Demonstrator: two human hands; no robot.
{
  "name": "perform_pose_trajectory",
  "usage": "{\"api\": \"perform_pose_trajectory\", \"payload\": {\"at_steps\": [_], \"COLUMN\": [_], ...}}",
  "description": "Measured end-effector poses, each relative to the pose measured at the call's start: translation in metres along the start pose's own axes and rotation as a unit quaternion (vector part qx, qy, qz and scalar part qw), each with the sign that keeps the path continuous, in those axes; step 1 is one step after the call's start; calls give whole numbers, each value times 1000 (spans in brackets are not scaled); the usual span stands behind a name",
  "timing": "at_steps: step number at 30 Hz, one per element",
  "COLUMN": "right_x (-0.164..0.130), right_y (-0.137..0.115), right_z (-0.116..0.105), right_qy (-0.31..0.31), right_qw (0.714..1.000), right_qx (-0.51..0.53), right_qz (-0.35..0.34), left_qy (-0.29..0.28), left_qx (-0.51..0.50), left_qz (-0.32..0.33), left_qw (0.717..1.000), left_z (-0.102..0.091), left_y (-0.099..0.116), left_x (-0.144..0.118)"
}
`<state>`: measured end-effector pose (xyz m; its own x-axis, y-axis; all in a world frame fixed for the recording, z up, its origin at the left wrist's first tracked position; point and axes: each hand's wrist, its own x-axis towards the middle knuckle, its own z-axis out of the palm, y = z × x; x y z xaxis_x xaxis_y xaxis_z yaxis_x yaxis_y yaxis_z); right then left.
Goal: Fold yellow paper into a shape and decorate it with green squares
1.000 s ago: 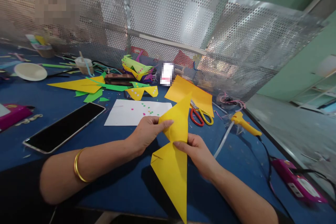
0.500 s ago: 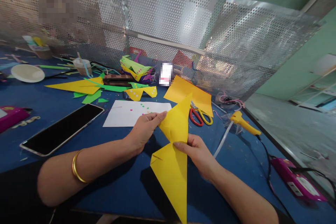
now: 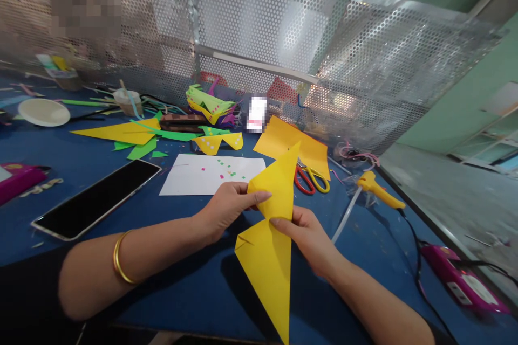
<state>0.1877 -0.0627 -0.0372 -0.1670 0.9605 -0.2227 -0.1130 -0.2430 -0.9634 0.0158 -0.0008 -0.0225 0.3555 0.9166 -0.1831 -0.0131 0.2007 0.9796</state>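
Between my two hands, above the blue table, is a yellow paper cut-out with pointed ends and a notch on its left side. My left hand pinches its upper lobe, thumb on the front and fingers behind. Just right of the notch, my right hand grips the narrow middle, thumb in front. A small crease shows at the left corner of the lower lobe. Behind the upper point lie scissors with red and yellow handles, partly over an orange-yellow sheet.
A white sheet with tiny paper bits and a black phone lie left. Yellow dotted paper glasses and green scraps are behind. Right are a yellow glue gun and a magenta box. A perforated metal screen stands behind.
My left hand has slid down and inward along the upper lobe, its thumb now lying further onto the paper. My right hand keeps its grip on the middle.
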Motion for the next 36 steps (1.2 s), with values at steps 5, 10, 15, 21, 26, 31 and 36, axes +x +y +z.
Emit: {"api": "perform_pose_trajectory", "payload": {"at_steps": [5,10,15,21,26,31,36], "right_x": [1,0,-1,0,0,-1,-1], "right_y": [2,-1,-2,-2,-2,-3,-4], "right_z": [5,7,5,5,6,4,4], "right_qy": [-37,-37,-23,-17,-18,-24,-14], "right_qw": [999,999,1000,1000,1000,1000,1000], "right_qx": [-15,-12,9,7,5,7,2], "right_qz": [-1,0,18,15,12,12,9], "left_qy": [6,13,24,18,18,3,70], "left_qx": [-49,-55,-26,-26,-37,-57,-17], "left_qz": [-38,-36,-18,-17,-3,-13,53], "left_qw": [998,998,999,999,999,998,996], "left_z": [3,3,3,4,3,1,-2], "left_y": [-1,-1,-5,-1,0,-2,0], "left_x": [-5,-6,-1,-3,-3,-1,3]}}
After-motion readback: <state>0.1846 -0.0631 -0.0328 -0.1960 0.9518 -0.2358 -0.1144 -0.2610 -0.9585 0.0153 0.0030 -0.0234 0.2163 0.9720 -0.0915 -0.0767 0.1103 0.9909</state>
